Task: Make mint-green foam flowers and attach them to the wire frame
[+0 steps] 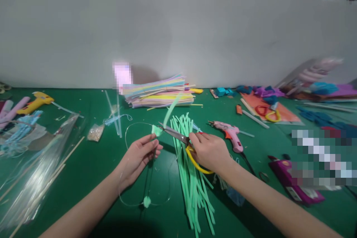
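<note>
Between its thumb and fingers, my left hand (141, 154) pinches a mint-green pipe cleaner (171, 109), wound into a small flat lump at the fingertips with a loose end rising up and right. My right hand (210, 150) grips scissors (178, 136) with yellow handles; their blades point left and meet the pipe cleaner beside my left fingertips. A thin clear wire loop (126, 137) curves around my left hand, with a small green tuft (147, 202) at its bottom. Beneath the scissors lies a spread bundle of mint-green pipe cleaners (192, 182).
Pastel pipe cleaners (158, 93) are stacked by the grey partition (178, 29). A pink glue gun (230, 134) lies to the right, a yellow one (36, 103) far left. Nearby are a bag of beads (95, 132), clear wrapping (41, 178) and a purple package (295, 184).
</note>
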A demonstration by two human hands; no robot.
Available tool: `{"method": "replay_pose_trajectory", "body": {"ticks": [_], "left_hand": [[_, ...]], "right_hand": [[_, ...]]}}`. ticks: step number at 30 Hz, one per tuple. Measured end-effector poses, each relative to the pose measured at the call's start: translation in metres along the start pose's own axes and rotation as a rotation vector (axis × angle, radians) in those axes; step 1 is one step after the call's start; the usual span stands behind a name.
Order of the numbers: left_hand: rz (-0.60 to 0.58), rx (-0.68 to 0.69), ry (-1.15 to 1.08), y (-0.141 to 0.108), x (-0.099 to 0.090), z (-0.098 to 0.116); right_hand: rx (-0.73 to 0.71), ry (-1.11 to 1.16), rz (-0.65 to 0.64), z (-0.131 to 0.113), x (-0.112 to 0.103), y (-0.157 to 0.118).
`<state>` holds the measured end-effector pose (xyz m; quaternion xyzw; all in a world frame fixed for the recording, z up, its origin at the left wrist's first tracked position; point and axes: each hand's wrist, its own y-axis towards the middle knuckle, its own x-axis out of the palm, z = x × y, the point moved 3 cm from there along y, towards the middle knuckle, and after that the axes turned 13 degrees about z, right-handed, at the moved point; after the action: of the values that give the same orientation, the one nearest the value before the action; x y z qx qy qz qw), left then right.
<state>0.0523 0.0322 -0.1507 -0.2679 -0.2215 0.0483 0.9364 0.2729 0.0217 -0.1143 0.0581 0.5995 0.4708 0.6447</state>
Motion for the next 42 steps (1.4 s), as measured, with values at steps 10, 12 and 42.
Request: {"method": "replay_pose_trajectory", "body": {"ticks": [10,12,42], "left_hand": [[0.013,-0.005,-0.032,0.008,-0.006,0.002],[0.026,0.013,-0.035,0.012,-0.009,0.004],[-0.081,0.202,0.087,-0.019,0.005,0.016]], "right_hand": [[0.068,0.041,-0.202,0.002,0.013,0.003],[0.109,0.043,-0.217,0.007,0.015,0.008],[0.121,0.016,0.252,-0.017,-0.023,0.021]]}}
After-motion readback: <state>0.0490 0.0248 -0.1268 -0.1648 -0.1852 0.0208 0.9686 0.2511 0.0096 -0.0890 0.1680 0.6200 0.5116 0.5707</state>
